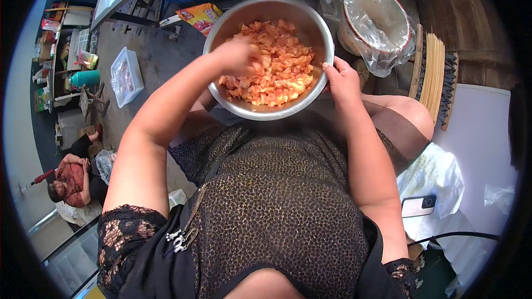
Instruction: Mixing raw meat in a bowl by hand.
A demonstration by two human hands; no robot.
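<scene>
A large stainless steel bowl (266,115) rests at my lap, tilted towards me. Inside it lies a heap of chopped, orange-red seasoned meat (286,60), apparently raw. My left hand (237,56) reaches over the bowl's left side into the meat. Motion blurs its fingers, so whether they hold any pieces is unclear. On the opposite side, my right hand (341,78) grips the rim, thumb on top and fingers partly hidden beneath.
Beyond the bowl stands a plastic-lined bucket (376,18). Bamboo skewers (432,77) lie in a rack at right, near a phone (418,206) on white plastic. A white tub (126,77) and a colourful packet (201,16) lie left. Another person (75,178) sits far left.
</scene>
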